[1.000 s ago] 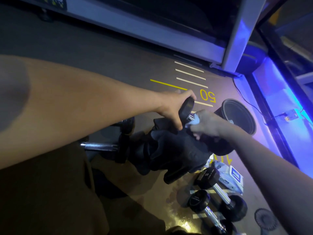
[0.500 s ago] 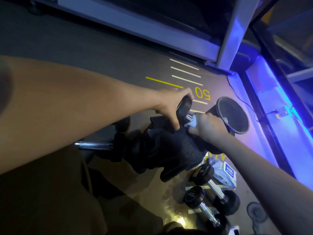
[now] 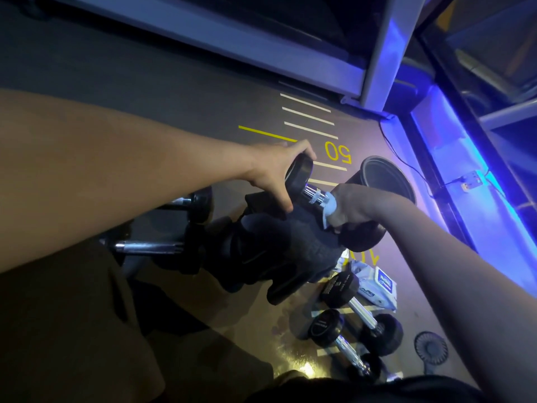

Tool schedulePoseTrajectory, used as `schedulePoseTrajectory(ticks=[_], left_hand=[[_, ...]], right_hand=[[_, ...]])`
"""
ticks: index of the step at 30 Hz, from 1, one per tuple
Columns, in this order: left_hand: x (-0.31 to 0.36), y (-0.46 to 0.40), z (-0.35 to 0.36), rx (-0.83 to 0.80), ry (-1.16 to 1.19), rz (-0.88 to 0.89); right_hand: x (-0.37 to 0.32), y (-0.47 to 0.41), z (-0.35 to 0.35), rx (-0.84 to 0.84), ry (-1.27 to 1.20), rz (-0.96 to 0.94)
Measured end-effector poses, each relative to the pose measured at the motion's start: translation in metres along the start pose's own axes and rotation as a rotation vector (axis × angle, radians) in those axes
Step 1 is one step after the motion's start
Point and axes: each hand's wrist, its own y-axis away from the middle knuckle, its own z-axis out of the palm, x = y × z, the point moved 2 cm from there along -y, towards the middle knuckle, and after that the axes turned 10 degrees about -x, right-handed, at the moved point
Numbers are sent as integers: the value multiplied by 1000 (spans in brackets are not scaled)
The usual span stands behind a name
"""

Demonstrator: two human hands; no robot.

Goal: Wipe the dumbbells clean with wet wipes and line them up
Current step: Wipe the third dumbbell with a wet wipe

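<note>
In hand: my left hand (image 3: 271, 173) grips the black-headed chrome-handled dumbbell (image 3: 312, 189); right-hand fingers (image 3: 353, 207) wrap the pale wet wipe (image 3: 329, 206) round its handle.
Left: two dumbbells (image 3: 353, 321) below my fingers — wiped or not, I can't tell.

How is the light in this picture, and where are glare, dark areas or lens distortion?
Head view: dim overall, with strong blue-violet light along the right wall; a glare spot on the wet floor at bottom centre; bright highlights on the chrome handle of the held dumbbell; the black gloves lose detail in shadow; the left forearm looks oversized from wide-angle distortion.
</note>
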Motion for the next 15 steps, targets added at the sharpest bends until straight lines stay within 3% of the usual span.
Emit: schedulePoseTrajectory(ticks=[4, 6, 11, 15], left_hand=[[-4, -4, 2, 17, 9, 14], [-4, -5, 2, 21, 7, 27], [-1, -4, 4, 23, -13, 47], [-1, -3, 3, 35, -23, 44]], right_hand=[[15, -5, 12, 312, 436, 101], [28, -8, 20, 390, 557, 173], [42, 1, 26, 383, 436, 154], [49, 12, 18, 350, 194, 127]])
